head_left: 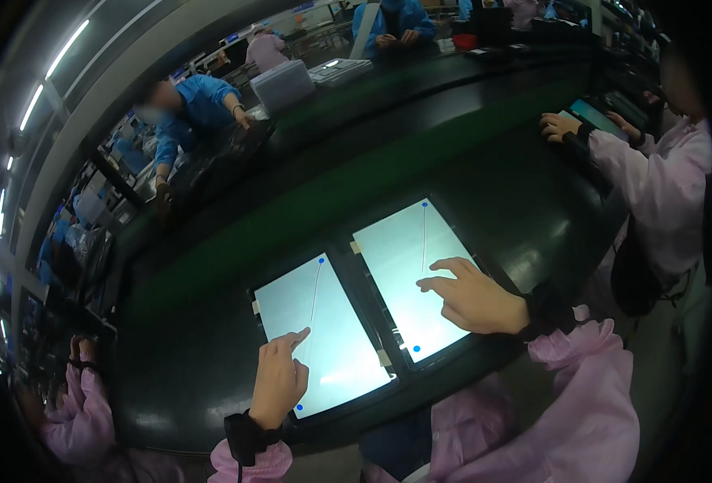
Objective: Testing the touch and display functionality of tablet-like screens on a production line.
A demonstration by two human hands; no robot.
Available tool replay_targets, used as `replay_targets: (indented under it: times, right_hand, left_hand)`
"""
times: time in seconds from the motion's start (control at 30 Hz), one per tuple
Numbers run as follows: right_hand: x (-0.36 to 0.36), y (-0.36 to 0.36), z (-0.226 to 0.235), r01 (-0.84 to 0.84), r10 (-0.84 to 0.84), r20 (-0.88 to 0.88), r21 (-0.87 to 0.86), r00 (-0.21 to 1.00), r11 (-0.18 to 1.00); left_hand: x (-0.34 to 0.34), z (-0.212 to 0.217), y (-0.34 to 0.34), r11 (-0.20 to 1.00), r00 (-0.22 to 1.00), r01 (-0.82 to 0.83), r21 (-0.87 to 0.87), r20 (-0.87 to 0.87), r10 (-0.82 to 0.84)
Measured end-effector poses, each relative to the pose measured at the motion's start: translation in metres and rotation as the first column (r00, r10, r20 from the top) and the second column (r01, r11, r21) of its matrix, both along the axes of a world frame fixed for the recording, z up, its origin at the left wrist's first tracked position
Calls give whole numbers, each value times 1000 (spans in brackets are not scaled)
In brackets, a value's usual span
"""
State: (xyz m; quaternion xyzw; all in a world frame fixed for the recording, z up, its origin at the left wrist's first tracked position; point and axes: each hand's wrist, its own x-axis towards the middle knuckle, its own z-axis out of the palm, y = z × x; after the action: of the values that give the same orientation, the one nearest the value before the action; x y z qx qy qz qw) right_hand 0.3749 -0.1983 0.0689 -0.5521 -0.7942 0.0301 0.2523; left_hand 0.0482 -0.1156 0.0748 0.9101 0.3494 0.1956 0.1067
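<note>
Two flat rectangular glowing white touchscreen panels lie side by side on the dark green surface (pixel 211 338), long axes running away from the person, tilted slightly left. The left hand (pixel 278 378) presses an extended forefinger on the left panel (pixel 324 338), other fingers curled; the right hand (pixel 473 299) touches the right panel (pixel 412 274) likewise.

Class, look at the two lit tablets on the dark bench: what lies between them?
In the head view, only a narrow strip of the dark bench separates the left tablet and right tablet; small tape tabs sit at their edges.
</note>
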Motion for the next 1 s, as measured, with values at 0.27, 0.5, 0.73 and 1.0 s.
replay_targets:
  times: [0.27, 0.5, 0.73, 1.0]
  right_hand:
    - [-23, -35, 4, -106, 106, 2, -48, 994, 993]
    - [-36, -50, 6, -184, 187, 29, -97, 982, 978]
    - [-40, -54, 8, -211, 215, 32, -108, 976, 972]
    - [-40, -51, 8, -216, 215, -22, -145, 976, 966]
  left_hand:
    - [-24, 2, -41, 999, 999, -50, -9, -6, 49]
    - [-42, -2, -70, 995, 995, -97, 7, -14, 97]
    - [-53, -4, -93, 987, 986, -162, -16, -33, 161]
    - [-57, -6, -104, 983, 982, -184, -23, 28, 185]
